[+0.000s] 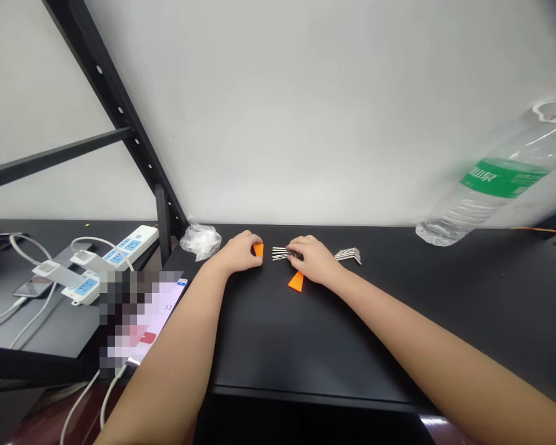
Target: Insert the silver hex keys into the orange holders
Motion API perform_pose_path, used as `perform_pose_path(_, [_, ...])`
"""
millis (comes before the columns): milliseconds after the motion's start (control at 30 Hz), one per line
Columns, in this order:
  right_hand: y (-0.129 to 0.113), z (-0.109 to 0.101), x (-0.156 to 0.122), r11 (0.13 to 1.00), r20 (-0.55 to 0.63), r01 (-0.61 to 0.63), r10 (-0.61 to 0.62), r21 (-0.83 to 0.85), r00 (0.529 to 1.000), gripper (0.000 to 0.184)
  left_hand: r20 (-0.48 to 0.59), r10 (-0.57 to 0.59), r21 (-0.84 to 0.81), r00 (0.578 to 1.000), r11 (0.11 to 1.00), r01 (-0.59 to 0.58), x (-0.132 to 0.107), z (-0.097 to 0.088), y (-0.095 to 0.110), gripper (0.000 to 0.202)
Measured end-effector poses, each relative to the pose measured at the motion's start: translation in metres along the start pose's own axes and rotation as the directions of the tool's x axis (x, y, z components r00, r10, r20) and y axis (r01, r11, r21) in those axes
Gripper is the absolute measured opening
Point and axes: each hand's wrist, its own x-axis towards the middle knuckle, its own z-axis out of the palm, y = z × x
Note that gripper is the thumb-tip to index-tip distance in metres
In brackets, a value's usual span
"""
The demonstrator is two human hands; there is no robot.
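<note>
My left hand (241, 252) is closed around a small flat orange piece (258, 250), its thumb and fingers at the edges. To the right, my right hand (312, 259) grips a row of silver hex keys (279, 252) from above. Their straight ends point left toward the left hand, and the bent ends (354, 254) stick out beyond the wrist on the right. Another orange piece (296, 282), wedge-shaped, shows below the right hand; its upper part is hidden under the palm. Both hands rest low on the black tabletop (278, 346).
Crumpled clear plastic (201, 241) lies left of my left hand, near a black metal post (162, 216). A phone (160, 315) with a lit screen is beside my left forearm. White power strips (130, 244) with cables sit farther left. A large clear bottle (505, 179) stands at the right.
</note>
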Motion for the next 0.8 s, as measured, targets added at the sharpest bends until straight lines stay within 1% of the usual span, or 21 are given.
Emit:
perform_pose_path(100, [-0.001, 0.000, -0.001, 1.000, -0.013, -0.014, 0.014, 0.006, 1.000, 0.023, -0.024, 0.016, 0.048, 1.000, 0.999, -0.014, 0.001, 0.003, 0.005, 0.045])
perform_pose_path(200, [-0.003, 0.000, -0.001, 1.000, -0.022, -0.028, 0.028, -0.004, 0.999, 0.024, -0.032, 0.040, 0.089, 0.999, 0.995, -0.037, 0.000, 0.002, 0.009, 0.046])
perform_pose_path(267, [-0.003, 0.000, -0.002, 0.999, -0.020, -0.034, 0.034, -0.015, 0.999, 0.024, 0.002, 0.044, 0.100, 0.999, 0.994, -0.044, -0.001, -0.002, 0.010, 0.052])
perform_pose_path(367, [-0.002, -0.001, -0.002, 0.999, -0.019, -0.037, 0.037, -0.013, 0.999, 0.022, 0.098, 0.053, 0.088, 0.994, 0.994, -0.062, -0.003, -0.006, 0.010, 0.062])
perform_pose_path(433, [0.000, -0.001, -0.002, 1.000, -0.017, -0.026, 0.026, -0.003, 1.000, 0.020, 0.121, 0.061, 0.077, 0.991, 0.995, -0.071, -0.003, -0.007, 0.009, 0.058])
perform_pose_path(533, [0.002, 0.001, -0.002, 1.000, -0.025, -0.007, 0.007, 0.004, 1.000, 0.020, 0.096, 0.087, 0.055, 0.992, 0.994, -0.092, -0.001, -0.003, 0.006, 0.049])
perform_pose_path(700, [-0.001, 0.005, -0.002, 1.000, -0.012, -0.017, 0.017, -0.022, 1.000, 0.025, 0.038, 0.079, 0.011, 0.996, 0.997, -0.079, 0.003, 0.004, 0.005, 0.051])
perform_pose_path(800, [-0.003, -0.001, -0.001, 0.999, -0.034, -0.046, 0.045, -0.021, 0.998, 0.031, 0.005, 0.069, 0.015, 0.998, 0.997, -0.069, 0.005, 0.005, 0.005, 0.049])
